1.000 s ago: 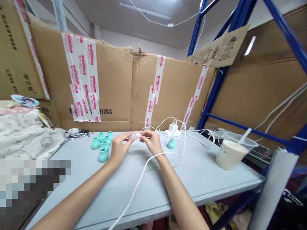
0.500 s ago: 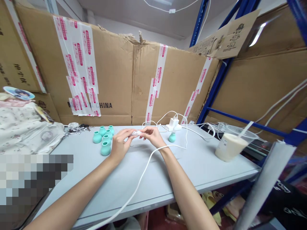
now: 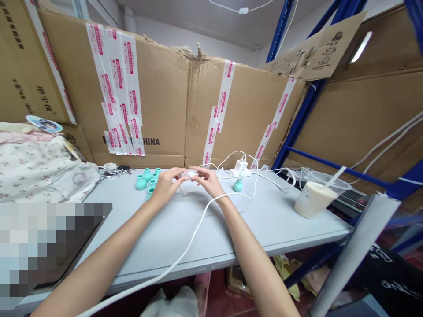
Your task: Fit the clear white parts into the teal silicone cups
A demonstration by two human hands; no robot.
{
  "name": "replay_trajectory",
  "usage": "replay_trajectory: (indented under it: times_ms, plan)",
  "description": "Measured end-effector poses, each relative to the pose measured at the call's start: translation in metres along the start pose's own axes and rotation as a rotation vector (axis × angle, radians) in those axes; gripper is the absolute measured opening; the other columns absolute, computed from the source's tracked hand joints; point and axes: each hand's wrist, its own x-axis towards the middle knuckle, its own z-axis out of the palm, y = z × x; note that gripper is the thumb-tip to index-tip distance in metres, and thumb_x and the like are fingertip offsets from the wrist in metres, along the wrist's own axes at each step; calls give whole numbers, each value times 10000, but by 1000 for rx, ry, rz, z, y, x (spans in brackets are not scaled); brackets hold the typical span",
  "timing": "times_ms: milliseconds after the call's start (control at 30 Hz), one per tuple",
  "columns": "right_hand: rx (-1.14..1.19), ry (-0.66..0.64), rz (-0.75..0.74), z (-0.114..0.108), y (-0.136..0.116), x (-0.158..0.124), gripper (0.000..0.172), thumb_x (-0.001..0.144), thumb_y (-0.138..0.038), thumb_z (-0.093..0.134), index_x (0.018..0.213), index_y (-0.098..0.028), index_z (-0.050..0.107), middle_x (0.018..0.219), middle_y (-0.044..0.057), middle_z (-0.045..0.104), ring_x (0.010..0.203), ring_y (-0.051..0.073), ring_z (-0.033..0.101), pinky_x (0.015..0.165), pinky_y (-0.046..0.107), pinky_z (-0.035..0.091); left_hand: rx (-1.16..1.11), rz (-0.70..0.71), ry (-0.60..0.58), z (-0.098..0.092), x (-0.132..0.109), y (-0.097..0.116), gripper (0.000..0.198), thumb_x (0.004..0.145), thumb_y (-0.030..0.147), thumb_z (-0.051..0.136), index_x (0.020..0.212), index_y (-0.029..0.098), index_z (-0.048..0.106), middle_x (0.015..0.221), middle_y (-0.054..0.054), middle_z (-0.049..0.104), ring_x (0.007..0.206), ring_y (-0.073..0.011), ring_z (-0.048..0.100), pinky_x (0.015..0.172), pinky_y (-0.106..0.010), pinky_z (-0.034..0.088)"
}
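Note:
Over the middle of the grey table, both hands pinch a small whitish, see-through piece (image 3: 189, 174); its kind is too blurred to name. My left hand (image 3: 164, 186) grips its left end between thumb and fingers. On its right end are the thumb and fingers of my right hand (image 3: 210, 181). Several small teal pots (image 3: 141, 182) with round bellies stand just left of my left hand, one partly hidden by it. Another teal pot (image 3: 237, 185) with a clear top stands alone to the right. Small pale bits (image 3: 183, 190) lie on the table under my hands.
A white cable (image 3: 194, 235) runs across my right forearm towards a white plug (image 3: 241, 165) at the back. A cup of creamy drink with a straw (image 3: 311, 200) stands on the right. Floral cloth (image 3: 36, 165) and a dark-edged, pixelated object (image 3: 82, 240) occupy the left. Cardboard (image 3: 165, 101) walls the back.
The view has shifted slightly, so most things sit a little further right and higher. The held piece has turned between my fingers, and pale bits on the table now show below my hands.

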Motion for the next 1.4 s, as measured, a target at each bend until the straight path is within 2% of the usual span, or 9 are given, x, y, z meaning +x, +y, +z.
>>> replay_trajectory:
  times_ms: [67, 133, 300, 433, 667, 867, 1133, 1267, 1400]
  plan:
    - [-120, 8, -26, 4, 1, 1, 560, 761, -370, 607, 1273, -214, 439, 957, 38, 637, 763, 122, 588, 641, 243, 455, -13, -78, 87, -15, 8, -6, 241, 781, 325, 592, 935, 151, 656, 942, -56, 649, 826, -138, 585, 680, -228, 450]
    - [-360, 39, -90, 10, 5, 2, 545, 793, -348, 590, 1297, -249, 407, 1000, 21, 621, 794, 115, 556, 729, 263, 429, 15, -169, 262, -32, 14, -13, 284, 781, 367, 584, 964, 159, 648, 950, -54, 638, 799, -125, 569, 637, -215, 442]
    - [-1068, -59, -226, 32, 11, 10, 153, 797, -282, 606, 936, -271, 667, 1071, 43, 538, 1018, 191, 425, 828, 343, 308, 26, -208, 320, -61, 16, -27, 280, 816, 362, 529, 989, 169, 637, 1001, -54, 625, 844, -131, 564, 697, -226, 446]
    - [-1259, -198, -210, 47, 9, 19, 104, 722, -306, 684, 801, -243, 708, 1062, 79, 524, 1026, 227, 389, 828, 391, 255, 37, -194, 325, -62, 11, -23, 274, 824, 336, 521, 1003, 165, 638, 989, -52, 625, 836, -125, 560, 701, -221, 448]
    - [-1355, -221, -241, 61, 15, 19, 130, 774, -195, 586, 787, -177, 713, 1041, 118, 545, 978, 234, 389, 780, 387, 254, 64, -112, 320, -52, 7, -9, 252, 841, 297, 509, 997, 136, 623, 961, -49, 615, 842, -117, 540, 700, -208, 434]
    - [-1262, -169, -266, 59, 13, 18, 124, 765, -256, 590, 754, -207, 703, 1044, 74, 550, 995, 221, 397, 781, 380, 244, 117, -76, 266, -48, 3, -10, 241, 834, 291, 528, 1011, 152, 614, 944, -42, 615, 781, -112, 516, 703, -221, 413]
    - [-966, 445, -343, 34, -42, 9, 231, 837, -425, 522, 888, -273, 689, 1152, 42, 494, 1083, 219, 369, 875, 362, 240, 117, -124, 161, -38, -2, -11, 276, 828, 329, 527, 1049, 178, 596, 996, -42, 619, 725, -113, 526, 708, -239, 423]
    - [-924, 418, -487, 37, -51, 1, 178, 821, -394, 557, 879, -294, 692, 1143, 14, 519, 1088, 199, 390, 923, 345, 223, 79, -84, 73, -30, -4, -8, 275, 834, 335, 513, 1034, 167, 601, 969, -48, 622, 700, -109, 534, 713, -246, 437]
    - [-962, 351, -518, 39, -44, -1, 170, 832, -350, 550, 928, -307, 683, 1163, 5, 528, 1096, 193, 395, 923, 341, 218, 26, -60, 44, -25, -5, -5, 249, 841, 316, 507, 1007, 165, 613, 955, -47, 622, 742, -109, 558, 706, -236, 456]
